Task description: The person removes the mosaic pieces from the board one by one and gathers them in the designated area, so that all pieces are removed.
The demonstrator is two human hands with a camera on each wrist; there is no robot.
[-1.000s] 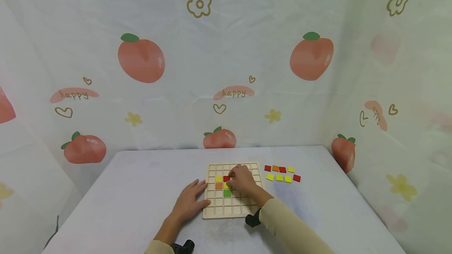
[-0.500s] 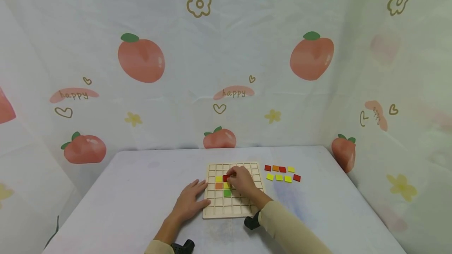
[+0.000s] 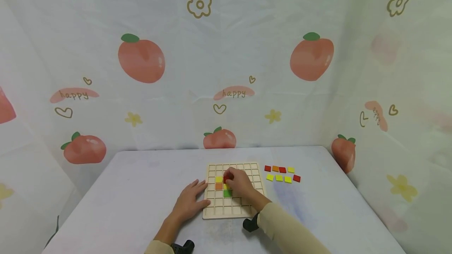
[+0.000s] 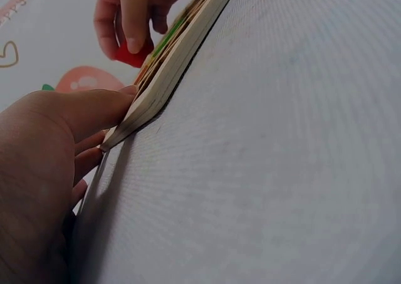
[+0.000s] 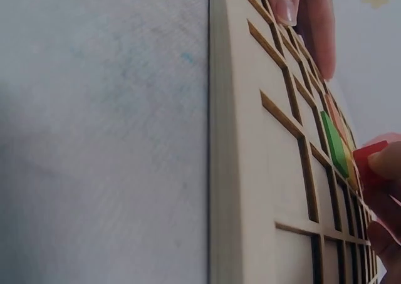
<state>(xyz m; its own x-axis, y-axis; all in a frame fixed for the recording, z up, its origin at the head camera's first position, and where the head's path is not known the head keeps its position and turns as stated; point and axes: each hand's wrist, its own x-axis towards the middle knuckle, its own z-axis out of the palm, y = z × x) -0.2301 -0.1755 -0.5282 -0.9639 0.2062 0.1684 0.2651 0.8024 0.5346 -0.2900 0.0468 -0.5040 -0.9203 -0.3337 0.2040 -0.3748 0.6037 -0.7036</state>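
Over the wooden grid board (image 3: pixel 227 210), just right of a yellow tile (image 3: pixel 219 179), the right hand (image 3: pixel 241 183) is pinching a red tile (image 4: pixel 130 57) with curled fingers. At the board's left edge, the left hand (image 3: pixel 190 202) is resting, fingers spread, fairly straight. Loose tiles (image 3: pixel 279 178) are lying farther right.

Even light fills the head view; both wrist views are dimmer, the left showing a soft shadow (image 4: pixel 113 190) near the board (image 4: pixel 164 89).
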